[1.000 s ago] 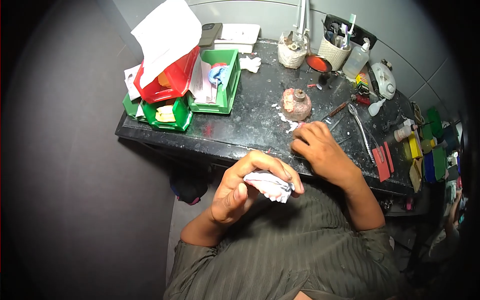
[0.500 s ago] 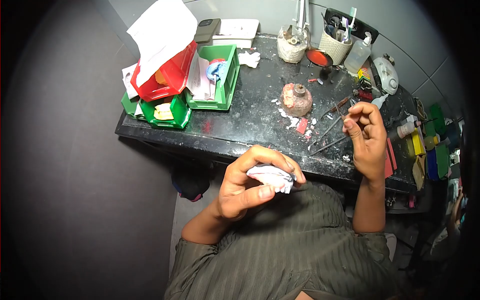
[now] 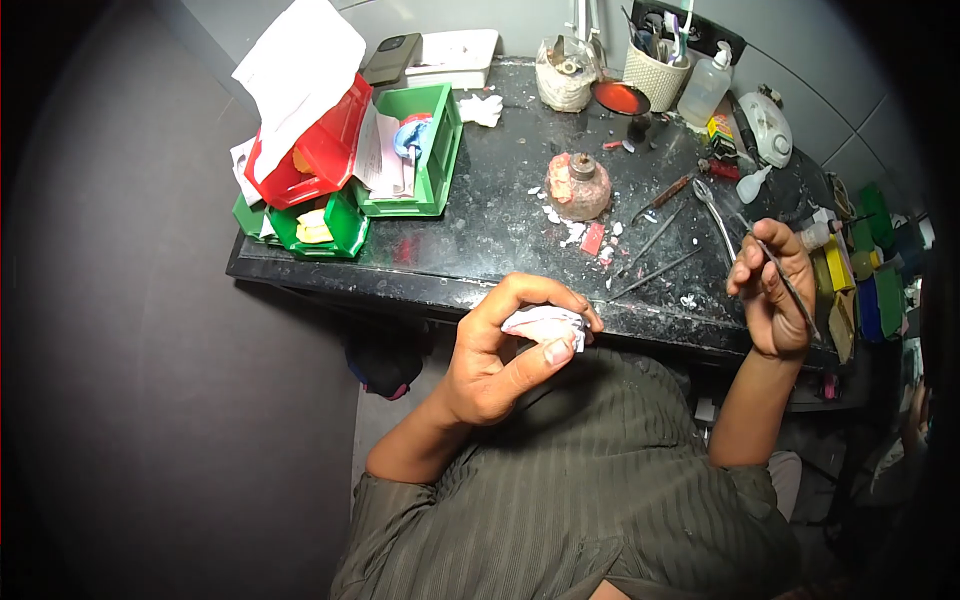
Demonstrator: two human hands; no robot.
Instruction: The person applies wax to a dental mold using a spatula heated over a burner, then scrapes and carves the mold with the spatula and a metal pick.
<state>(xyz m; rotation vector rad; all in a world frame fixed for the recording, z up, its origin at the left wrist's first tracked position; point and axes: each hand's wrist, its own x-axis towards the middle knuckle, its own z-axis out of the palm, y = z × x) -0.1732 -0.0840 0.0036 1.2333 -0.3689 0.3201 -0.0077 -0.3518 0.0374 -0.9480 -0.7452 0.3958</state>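
Note:
Between the thumb and fingers of my left hand (image 3: pixel 510 350) is a white and pink moulded piece (image 3: pixel 545 328), held just in front of the table's near edge. My right hand (image 3: pixel 775 290) pinches a thin metal tool (image 3: pixel 790 285), slanting across the fingers at the table's right side. A glass burner (image 3: pixel 579 187) with pink wax on it stands mid-table, with a red wax piece (image 3: pixel 592 239) and white crumbs beside it. Several slim tools, one a brown-handled knife (image 3: pixel 662 198), lie between the burner and my right hand.
Green bins (image 3: pixel 438 150) and a red bin (image 3: pixel 335 150) with papers stand at the left. A phone (image 3: pixel 391 60), a white tray (image 3: pixel 455 55), a plaster-coated jar (image 3: pixel 565 85), a tool cup (image 3: pixel 655 78) and a bottle (image 3: pixel 706 90) line the back. Coloured boxes crowd the right.
My right hand has moved right and slightly down, and the thin tool now shows along it. My left hand has shifted slightly with the moulded piece. The camera view has shifted a little.

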